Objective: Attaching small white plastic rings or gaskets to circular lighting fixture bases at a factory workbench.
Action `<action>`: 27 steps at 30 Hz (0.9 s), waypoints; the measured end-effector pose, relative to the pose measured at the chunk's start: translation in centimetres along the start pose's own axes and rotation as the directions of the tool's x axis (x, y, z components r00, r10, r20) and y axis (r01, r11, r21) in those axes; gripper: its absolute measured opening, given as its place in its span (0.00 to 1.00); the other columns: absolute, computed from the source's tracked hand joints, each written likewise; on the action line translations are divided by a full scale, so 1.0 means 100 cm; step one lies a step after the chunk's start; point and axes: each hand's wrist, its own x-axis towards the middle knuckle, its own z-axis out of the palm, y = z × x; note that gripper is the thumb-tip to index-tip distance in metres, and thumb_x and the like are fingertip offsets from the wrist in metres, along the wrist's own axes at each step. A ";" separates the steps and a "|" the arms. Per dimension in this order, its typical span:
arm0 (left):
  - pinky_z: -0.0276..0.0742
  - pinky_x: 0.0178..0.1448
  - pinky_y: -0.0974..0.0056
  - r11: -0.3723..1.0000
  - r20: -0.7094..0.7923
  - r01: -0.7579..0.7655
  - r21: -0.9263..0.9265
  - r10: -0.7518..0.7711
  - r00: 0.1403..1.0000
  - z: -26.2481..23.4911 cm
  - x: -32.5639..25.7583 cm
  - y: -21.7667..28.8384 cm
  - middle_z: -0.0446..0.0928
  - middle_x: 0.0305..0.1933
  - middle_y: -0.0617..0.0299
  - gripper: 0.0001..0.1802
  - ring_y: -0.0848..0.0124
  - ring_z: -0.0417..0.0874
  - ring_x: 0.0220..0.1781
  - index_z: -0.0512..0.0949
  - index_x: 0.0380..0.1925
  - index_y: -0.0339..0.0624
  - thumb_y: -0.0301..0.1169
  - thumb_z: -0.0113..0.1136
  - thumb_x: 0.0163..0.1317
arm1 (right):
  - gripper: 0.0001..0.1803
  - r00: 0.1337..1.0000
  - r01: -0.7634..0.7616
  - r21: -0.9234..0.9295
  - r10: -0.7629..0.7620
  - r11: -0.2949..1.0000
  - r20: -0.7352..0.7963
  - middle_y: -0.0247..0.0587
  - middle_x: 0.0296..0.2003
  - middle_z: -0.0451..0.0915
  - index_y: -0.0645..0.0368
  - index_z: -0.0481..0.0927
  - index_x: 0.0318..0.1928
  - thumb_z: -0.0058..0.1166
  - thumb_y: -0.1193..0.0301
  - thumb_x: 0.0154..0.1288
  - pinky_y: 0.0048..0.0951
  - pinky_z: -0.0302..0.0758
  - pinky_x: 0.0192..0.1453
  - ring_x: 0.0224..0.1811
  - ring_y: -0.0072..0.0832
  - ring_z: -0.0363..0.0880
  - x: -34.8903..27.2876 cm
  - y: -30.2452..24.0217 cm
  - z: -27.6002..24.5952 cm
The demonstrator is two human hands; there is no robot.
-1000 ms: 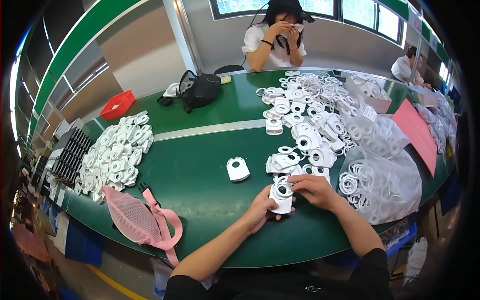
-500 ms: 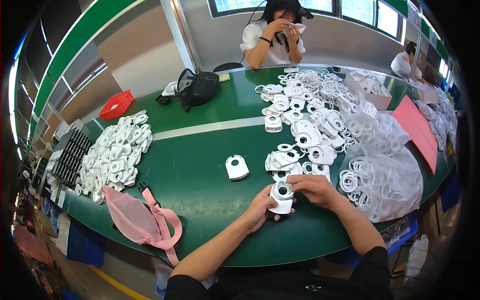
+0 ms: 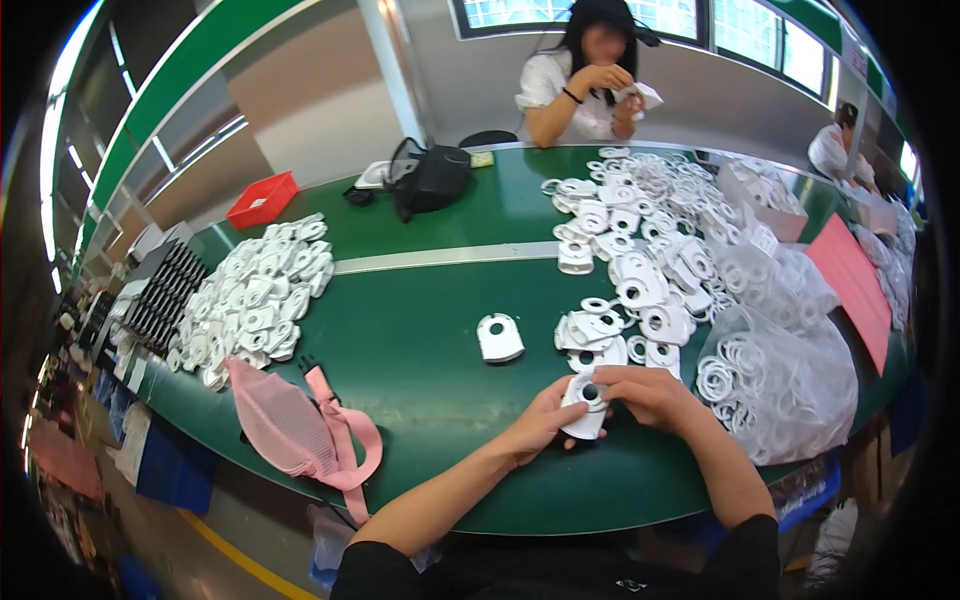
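A flat white plastic part with a round hole (image 3: 585, 408) is held over the green table (image 3: 420, 340) near its front edge. My left hand (image 3: 537, 425) grips its lower left side. My right hand (image 3: 645, 393) pinches its upper right, fingertips at the hole. One loose white part (image 3: 499, 337) lies alone just beyond my hands. A small stack of similar white parts (image 3: 600, 335) sits to the right of it.
A large heap of white parts (image 3: 255, 295) covers the table's left side, with black trays (image 3: 165, 295) behind. A pink mesh bag (image 3: 290, 430) hangs over the front edge. Clear bags of white rings (image 3: 775, 385) lie right. A black bag (image 3: 430, 180), red bin (image 3: 262, 200) and two seated people are at the back.
My hands have stayed over the same spot with the white part between them. The person across the table has raised their hands with a white piece.
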 end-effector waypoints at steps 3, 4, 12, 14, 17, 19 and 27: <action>0.70 0.21 0.78 0.996 -0.027 -0.066 0.067 0.068 0.997 -0.003 -0.004 0.001 0.77 0.45 0.56 0.23 0.70 0.83 0.37 0.58 0.59 0.42 0.31 0.48 0.66 | 0.15 1.000 0.010 -0.033 -0.010 0.999 -0.001 0.40 0.48 0.78 0.58 0.76 0.37 0.49 0.86 0.47 0.38 0.72 0.55 0.57 0.42 0.72 0.010 -0.008 0.002; 0.70 0.21 0.78 0.992 -0.043 -0.082 0.096 0.086 0.995 -0.003 -0.007 0.002 0.77 0.44 0.56 0.22 0.70 0.83 0.37 0.58 0.59 0.42 0.31 0.48 0.66 | 0.17 0.999 -0.022 0.022 0.023 1.000 -0.038 0.39 0.47 0.78 0.58 0.77 0.37 0.47 0.87 0.45 0.39 0.70 0.58 0.58 0.43 0.70 0.010 -0.008 0.007; 0.68 0.17 0.76 0.966 -0.059 -0.166 0.197 0.181 0.982 -0.003 0.004 -0.022 0.76 0.32 0.62 0.24 0.75 0.81 0.27 0.60 0.56 0.44 0.34 0.52 0.60 | 0.13 0.968 -0.095 0.058 0.106 0.994 -0.228 0.49 0.37 0.74 0.63 0.76 0.38 0.52 0.82 0.48 0.39 0.69 0.49 0.41 0.45 0.72 0.004 -0.022 0.028; 0.68 0.17 0.76 0.972 -0.046 -0.201 0.121 0.208 0.977 0.003 0.006 -0.019 0.76 0.32 0.62 0.25 0.76 0.81 0.27 0.59 0.57 0.44 0.33 0.50 0.61 | 0.15 0.936 -0.188 0.084 0.205 0.979 -0.285 0.49 0.39 0.74 0.64 0.75 0.39 0.53 0.81 0.47 0.39 0.67 0.52 0.44 0.47 0.72 -0.003 -0.021 0.030; 0.69 0.17 0.77 0.982 -0.024 -0.184 0.047 0.185 0.982 0.004 0.000 -0.013 0.76 0.34 0.63 0.25 0.77 0.81 0.27 0.57 0.59 0.45 0.34 0.50 0.63 | 0.25 0.901 -0.333 0.172 0.367 0.927 -0.233 0.49 0.54 0.68 0.66 0.70 0.54 0.46 0.82 0.51 0.34 0.60 0.63 0.58 0.41 0.65 -0.004 -0.019 0.031; 0.70 0.19 0.77 0.986 0.008 -0.160 -0.053 0.161 0.987 0.003 0.001 -0.013 0.76 0.35 0.64 0.26 0.79 0.81 0.30 0.56 0.60 0.46 0.36 0.51 0.64 | 0.27 0.917 -0.357 0.202 0.383 0.912 -0.109 0.49 0.55 0.68 0.67 0.68 0.57 0.45 0.81 0.52 0.34 0.58 0.64 0.59 0.40 0.65 -0.009 -0.004 0.037; 0.68 0.19 0.78 0.988 -0.061 -0.119 -0.096 0.113 0.992 0.003 0.006 -0.017 0.73 0.35 0.69 0.24 0.83 0.76 0.29 0.59 0.58 0.49 0.36 0.52 0.63 | 0.24 0.948 -0.294 0.134 0.307 0.946 -0.082 0.53 0.61 0.64 0.68 0.68 0.58 0.42 0.79 0.57 0.38 0.55 0.68 0.64 0.45 0.61 0.001 -0.019 0.035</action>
